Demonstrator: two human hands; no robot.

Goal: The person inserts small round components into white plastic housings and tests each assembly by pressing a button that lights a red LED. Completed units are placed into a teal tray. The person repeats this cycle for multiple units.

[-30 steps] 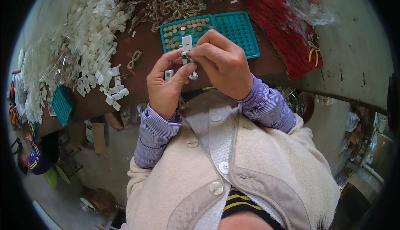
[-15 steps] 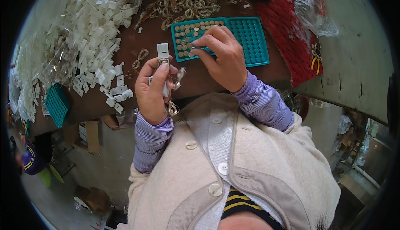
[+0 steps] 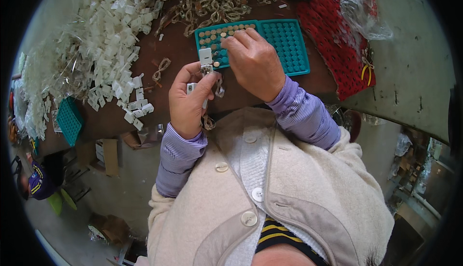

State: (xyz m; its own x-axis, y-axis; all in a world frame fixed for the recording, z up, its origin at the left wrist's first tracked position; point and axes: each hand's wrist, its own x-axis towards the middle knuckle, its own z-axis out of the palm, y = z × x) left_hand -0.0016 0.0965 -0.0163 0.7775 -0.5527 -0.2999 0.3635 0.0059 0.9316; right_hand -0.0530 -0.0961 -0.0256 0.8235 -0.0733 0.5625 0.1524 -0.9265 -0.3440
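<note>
My left hand (image 3: 189, 101) is closed around a small white plastic battery case (image 3: 206, 56), which stands up from between thumb and fingers with a metal part showing at its middle. A looped thin wire (image 3: 209, 122) hangs below that hand, and another white plastic piece (image 3: 191, 88) shows by its fingers. My right hand (image 3: 255, 63) is over a teal tray (image 3: 270, 25) with round pockets. Its fingers are curled together, hiding whatever they hold. Button cells (image 3: 212, 33) sit in the tray's left half; one button cell (image 3: 216, 64) lies by the near left edge, beside the case.
White plastic cases (image 3: 115, 39) are heaped at left, and coiled wires (image 3: 217, 0) at the back. A single wire coil (image 3: 162, 68) lies left of the tray. Red cloth (image 3: 333, 39), yellow-handled pliers (image 3: 367, 73) and another teal tray (image 3: 70, 121) flank the work area.
My left hand has moved right with the battery case, closer to the tray. My right hand has turned over and its fingertips have risen from the tray's near left edge.
</note>
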